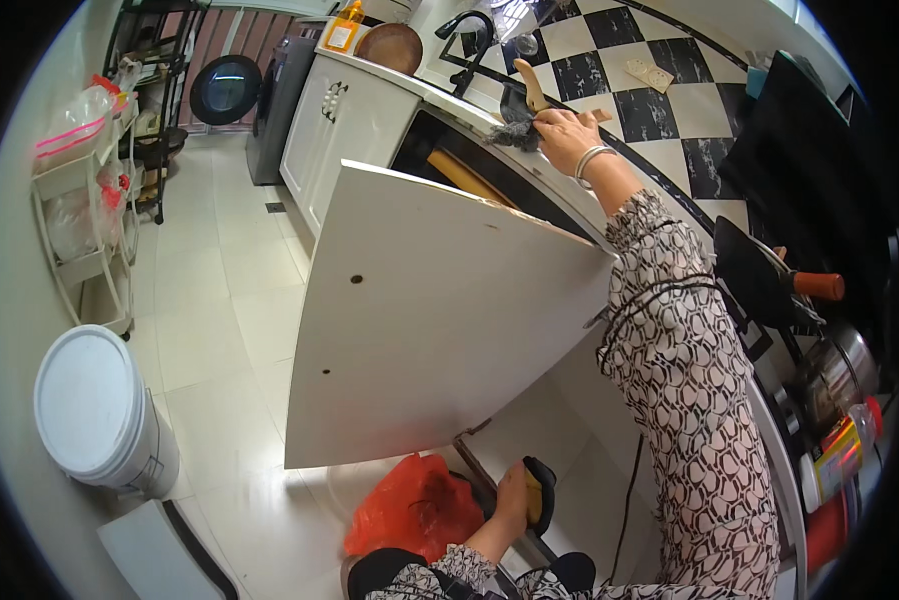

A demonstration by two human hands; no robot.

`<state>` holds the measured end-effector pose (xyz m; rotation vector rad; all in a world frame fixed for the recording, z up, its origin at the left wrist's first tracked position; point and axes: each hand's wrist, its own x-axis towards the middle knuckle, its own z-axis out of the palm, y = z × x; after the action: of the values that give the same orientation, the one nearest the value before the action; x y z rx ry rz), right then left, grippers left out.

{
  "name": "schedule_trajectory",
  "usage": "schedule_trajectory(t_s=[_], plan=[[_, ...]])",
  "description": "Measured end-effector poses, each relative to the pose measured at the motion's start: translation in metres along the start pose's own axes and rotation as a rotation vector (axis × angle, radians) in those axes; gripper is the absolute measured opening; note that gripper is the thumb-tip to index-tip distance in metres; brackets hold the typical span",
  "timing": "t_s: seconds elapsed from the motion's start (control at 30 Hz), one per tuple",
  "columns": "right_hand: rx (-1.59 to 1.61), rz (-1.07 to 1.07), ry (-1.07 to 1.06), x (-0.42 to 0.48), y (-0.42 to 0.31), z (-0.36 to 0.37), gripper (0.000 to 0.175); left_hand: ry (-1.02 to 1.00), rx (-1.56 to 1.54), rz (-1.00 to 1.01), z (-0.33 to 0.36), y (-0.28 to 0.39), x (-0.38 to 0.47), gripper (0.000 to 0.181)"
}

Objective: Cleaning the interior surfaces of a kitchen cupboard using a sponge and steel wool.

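Note:
My right hand (569, 139) reaches up to the counter's front edge, its fingertips closed on a grey mesh scourer (517, 135). Right behind the fingers are a dark item (515, 97) and a curved wooden handle (530, 84); what they belong to is partly hidden. Low down, my left hand (513, 495) grips a black and yellow pad (543, 495), probably a sponge, inside the open base cabinet (562, 435). Between my arms stands the white cabinet door (449, 315), swung outward. A red plastic bag (415, 510) lies on the floor by my left forearm.
A lidded white bucket (89, 405) and a white rolling cart (81, 210) stand along the left wall. A black faucet (475, 49) rises behind the counter. A wok (757, 270), a steel pot (839, 367) and bottles crowd the right. A dark cable (633, 487) hangs near the cabinet.

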<state>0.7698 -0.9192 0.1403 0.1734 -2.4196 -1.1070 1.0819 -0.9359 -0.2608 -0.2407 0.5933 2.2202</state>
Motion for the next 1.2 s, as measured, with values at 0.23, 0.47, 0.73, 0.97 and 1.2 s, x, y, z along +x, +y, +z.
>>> schedule_trajectory(t_s=[0.23,0.47,0.73,0.97,1.2], plan=[[0.017,-0.089,0.039,-0.021,-0.016,-0.024,0.038,0.105,0.074,0.043,0.001,0.003,-0.009,0.040],[0.100,-0.150,0.162,-0.053,-0.011,-0.063,0.043,0.062,0.011,0.024,-0.005,0.008,0.002,0.041],[0.316,-0.445,0.280,-0.204,0.002,-0.135,0.048,0.110,-0.030,0.137,-0.019,0.044,0.010,0.046],[0.380,-0.261,0.025,-0.390,-0.003,-0.070,0.054,0.301,-0.126,0.422,-0.007,0.069,-0.005,0.042],[0.403,-0.034,-0.336,-0.517,-0.035,0.076,0.054,0.265,-0.073,0.490,0.027,0.063,-0.065,0.041]])
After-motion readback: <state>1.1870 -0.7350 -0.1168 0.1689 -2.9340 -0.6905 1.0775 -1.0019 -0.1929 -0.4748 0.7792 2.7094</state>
